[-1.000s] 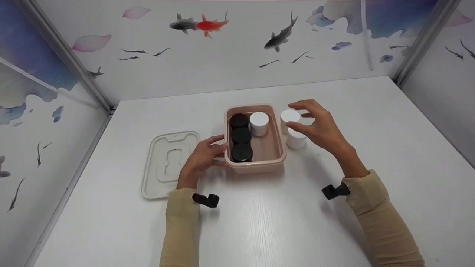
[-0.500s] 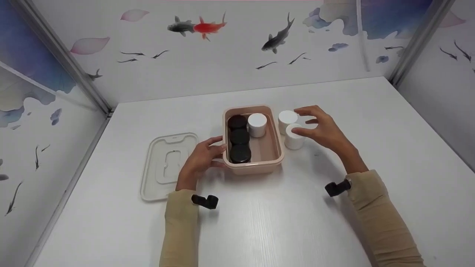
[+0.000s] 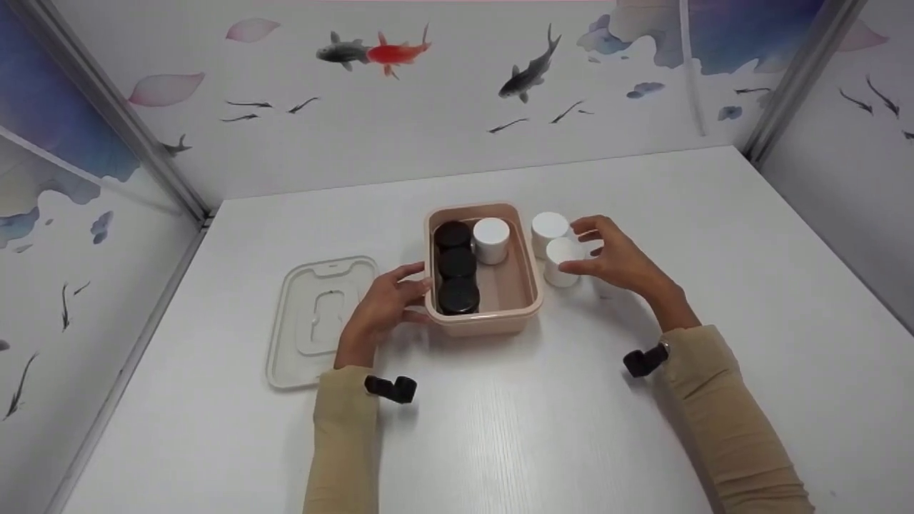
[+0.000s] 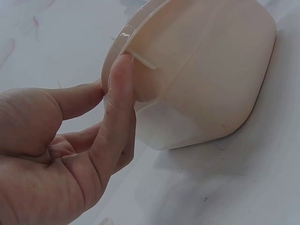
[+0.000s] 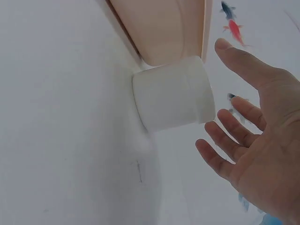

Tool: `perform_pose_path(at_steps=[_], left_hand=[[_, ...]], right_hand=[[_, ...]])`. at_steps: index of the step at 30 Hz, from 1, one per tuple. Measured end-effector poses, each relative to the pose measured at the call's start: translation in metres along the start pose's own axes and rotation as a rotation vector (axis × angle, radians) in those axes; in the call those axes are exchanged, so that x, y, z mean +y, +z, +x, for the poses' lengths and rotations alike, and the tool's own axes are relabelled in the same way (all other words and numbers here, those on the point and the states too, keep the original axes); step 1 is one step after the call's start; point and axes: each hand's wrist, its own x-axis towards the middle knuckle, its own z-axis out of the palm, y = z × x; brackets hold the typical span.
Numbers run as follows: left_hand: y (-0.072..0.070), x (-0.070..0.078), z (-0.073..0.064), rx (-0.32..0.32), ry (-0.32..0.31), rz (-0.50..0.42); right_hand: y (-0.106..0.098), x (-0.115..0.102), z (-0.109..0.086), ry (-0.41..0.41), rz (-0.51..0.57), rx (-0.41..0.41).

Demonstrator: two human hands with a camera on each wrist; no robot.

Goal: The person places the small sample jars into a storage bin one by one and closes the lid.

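A pink plastic box [image 3: 485,325] holds several black-lidded jars [image 3: 457,264] in a row and one white jar [image 3: 491,239]. My left hand [image 3: 382,307] grips its left side, thumb and a fingertip at the rim [image 4: 133,35] in the left wrist view. Two more white jars stand outside against the box's right side, a nearer jar [image 3: 562,264] and a farther jar [image 3: 550,232]. Beside the nearer one is my right hand [image 3: 621,260], thumb and fingers spread. The right wrist view shows a gap between that hand [image 5: 262,136] and the white jar [image 5: 173,96].
A pale flat lid [image 3: 321,321] lies on the white table [image 3: 471,428], left of the box and partly behind my left wrist. Walls painted with fish [image 3: 396,53] enclose the table at the back and sides.
My right hand has drawn back from over the two white jars and come lower, beside the nearer one. The left hand keeps its place on the box.
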Motion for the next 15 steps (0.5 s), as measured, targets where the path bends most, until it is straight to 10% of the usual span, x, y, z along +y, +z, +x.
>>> perform_pose_path(at_steps=[15], left_hand=[[0.001, -0.001, 0.001, 0.001, -0.005, -0.041]], right_hand=[[0.005, 0.021, 0.005, 0.035, 0.025, -0.083]])
